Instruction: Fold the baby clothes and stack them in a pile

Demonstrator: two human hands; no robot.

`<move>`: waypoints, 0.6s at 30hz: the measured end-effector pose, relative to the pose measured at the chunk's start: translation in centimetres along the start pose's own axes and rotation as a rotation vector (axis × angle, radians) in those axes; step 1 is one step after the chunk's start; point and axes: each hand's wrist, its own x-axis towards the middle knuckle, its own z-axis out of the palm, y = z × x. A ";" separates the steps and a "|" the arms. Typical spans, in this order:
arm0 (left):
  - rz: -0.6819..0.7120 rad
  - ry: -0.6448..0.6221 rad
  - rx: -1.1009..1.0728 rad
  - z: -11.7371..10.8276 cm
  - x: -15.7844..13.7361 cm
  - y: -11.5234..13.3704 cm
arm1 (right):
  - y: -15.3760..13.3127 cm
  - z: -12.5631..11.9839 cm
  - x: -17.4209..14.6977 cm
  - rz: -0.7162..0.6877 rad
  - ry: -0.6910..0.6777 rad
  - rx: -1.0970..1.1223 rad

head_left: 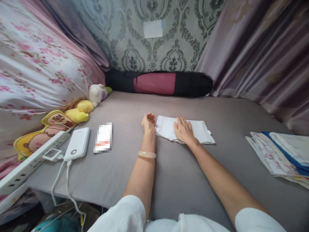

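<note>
A folded white cloth (pixel 199 129) lies flat on the grey sheet in front of me, longer from side to side than it is deep. A small tag sticks out at its right end. My right hand (pixel 183 129) rests palm down on the middle of it, fingers stretched out. Beside the cloth's left end is my left hand (pixel 149 121), turned on its side with the palm toward the cloth and the fingers loosely curved. Nothing shows in that hand. A pale bangle (pixel 146 155) circles my left wrist.
Folded fabrics (pixel 277 154) are stacked at the right edge. To the left are a white power bank (pixel 77 143) with cables, a power strip (pixel 31 164), a blurred white card (pixel 103 138) and plush toys (pixel 77 115). A black and pink long bag (pixel 154 83) lies along the wall.
</note>
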 end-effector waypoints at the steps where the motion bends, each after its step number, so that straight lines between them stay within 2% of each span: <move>1: 0.004 0.000 -0.001 0.0 0.1 0.0 | -0.2 0.3 0.0 -0.001 0.001 -0.011; 8: 0.012 0.010 0.035 -0.2 0.8 -0.4 | -0.5 0.4 -0.1 0.005 0.016 -0.039; 13: 0.029 0.002 0.021 -0.3 0.7 -0.3 | -2.6 0.1 0.2 -0.036 0.029 -0.024; 18: 0.025 0.003 -0.003 -0.2 0.5 -0.1 | -4.2 0.9 0.4 -0.065 0.011 0.012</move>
